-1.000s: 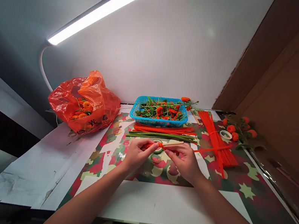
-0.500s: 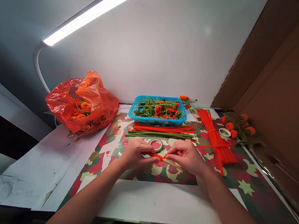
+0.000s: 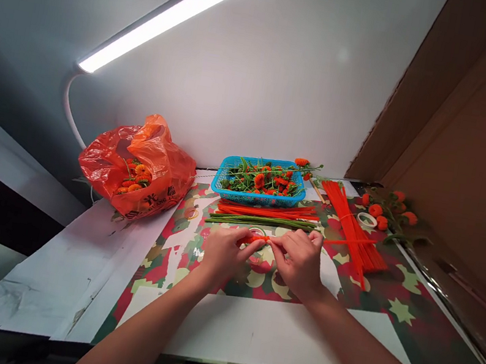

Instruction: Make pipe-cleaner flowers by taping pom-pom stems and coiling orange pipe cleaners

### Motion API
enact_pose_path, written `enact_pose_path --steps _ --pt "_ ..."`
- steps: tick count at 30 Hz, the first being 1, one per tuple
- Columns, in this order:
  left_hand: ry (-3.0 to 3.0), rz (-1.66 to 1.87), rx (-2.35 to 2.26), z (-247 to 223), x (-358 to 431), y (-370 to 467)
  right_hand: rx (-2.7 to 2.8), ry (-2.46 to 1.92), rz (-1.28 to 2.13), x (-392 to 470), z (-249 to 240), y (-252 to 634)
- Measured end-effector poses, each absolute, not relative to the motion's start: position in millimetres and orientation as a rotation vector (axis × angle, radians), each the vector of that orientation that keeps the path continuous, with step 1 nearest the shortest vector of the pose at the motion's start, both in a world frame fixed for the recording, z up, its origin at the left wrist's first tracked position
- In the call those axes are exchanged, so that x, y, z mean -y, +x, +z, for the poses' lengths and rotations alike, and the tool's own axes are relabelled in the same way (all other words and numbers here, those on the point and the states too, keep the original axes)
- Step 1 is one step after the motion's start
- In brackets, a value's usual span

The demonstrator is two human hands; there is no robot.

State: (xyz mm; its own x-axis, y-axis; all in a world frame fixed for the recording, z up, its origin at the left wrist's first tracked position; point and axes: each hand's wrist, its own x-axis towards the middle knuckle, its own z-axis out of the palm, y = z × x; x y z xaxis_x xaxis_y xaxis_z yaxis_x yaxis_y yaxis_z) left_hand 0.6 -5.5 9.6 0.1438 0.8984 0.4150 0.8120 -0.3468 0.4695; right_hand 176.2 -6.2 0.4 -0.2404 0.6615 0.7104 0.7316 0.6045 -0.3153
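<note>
Both hands at a fuzzy orange piece (image 3: 265, 240)

A red plastic bag (image 3: 168, 169) of orange flowers slumps at the left of the frame. Near the centre, the left hand (image 3: 224, 250) has its fingers clamped on the piece, below a blue basket (image 3: 258, 199); the right hand's (image 3: 302, 259) fingers pinch its end. Orange pipe cleaners (image 3: 351, 228) lie right on the counter (image 3: 439, 345).

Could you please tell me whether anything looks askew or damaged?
An orange flower pokes out past the blue basket, a red strip lies askew across the red bundle, and the white paper at left is creased and marked.
</note>
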Motion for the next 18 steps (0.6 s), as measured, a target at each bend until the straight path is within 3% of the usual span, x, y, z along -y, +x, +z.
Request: enact_pose_path --steps 12,18 --pt "1.515 1.289 -1.368 6 11 22 1.513 -1.101 0.250 9 0 163" --pt "1.279 1.320 -1.313 3 12 30 1.263 -1.024 0.801 3 -3 160"
